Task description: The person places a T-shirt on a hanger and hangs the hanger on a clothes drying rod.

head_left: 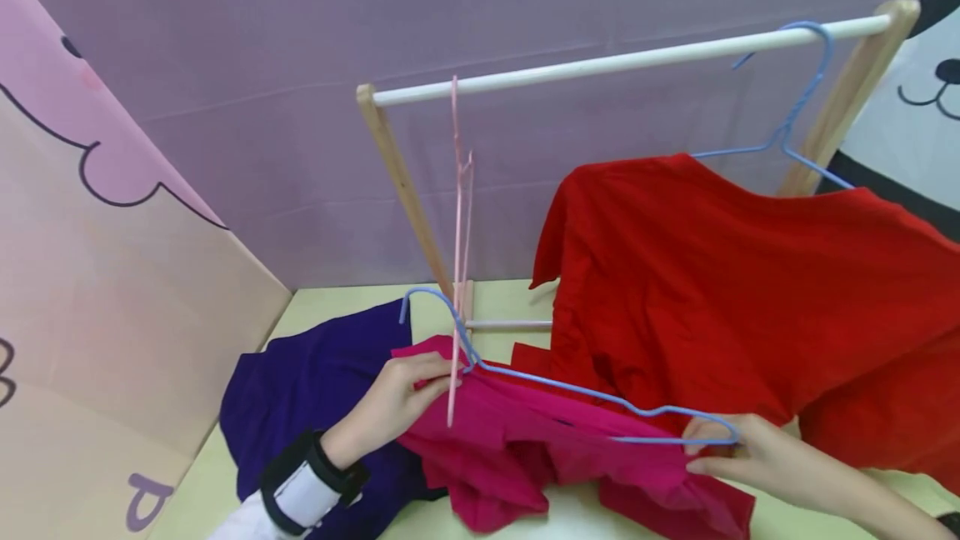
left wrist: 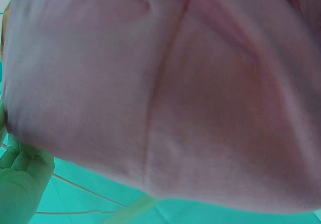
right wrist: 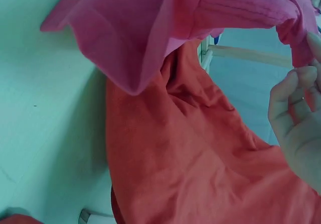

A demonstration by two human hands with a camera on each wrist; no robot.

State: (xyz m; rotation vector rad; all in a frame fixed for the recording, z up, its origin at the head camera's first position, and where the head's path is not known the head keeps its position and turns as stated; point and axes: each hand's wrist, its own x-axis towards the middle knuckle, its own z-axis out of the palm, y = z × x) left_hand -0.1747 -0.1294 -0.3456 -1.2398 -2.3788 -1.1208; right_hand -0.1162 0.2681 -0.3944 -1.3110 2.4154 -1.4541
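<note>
A bright pink shirt hangs between my two hands, with a blue wire hanger along its top edge. My left hand pinches the shirt just below the hanger's hook. At the hanger's right end, my right hand grips the shirt between thumb and fingers. Cloth fills most of the left wrist view, the hand at its lower left edge. In the right wrist view, curled fingers hold the shirt's edge, and a loose hem droops over red cloth.
A wooden rack with a white rail stands behind. From it hang a pink hanger, edge-on before my left hand, and a red shirt on another blue hanger. A dark purple garment lies on the pale table at left.
</note>
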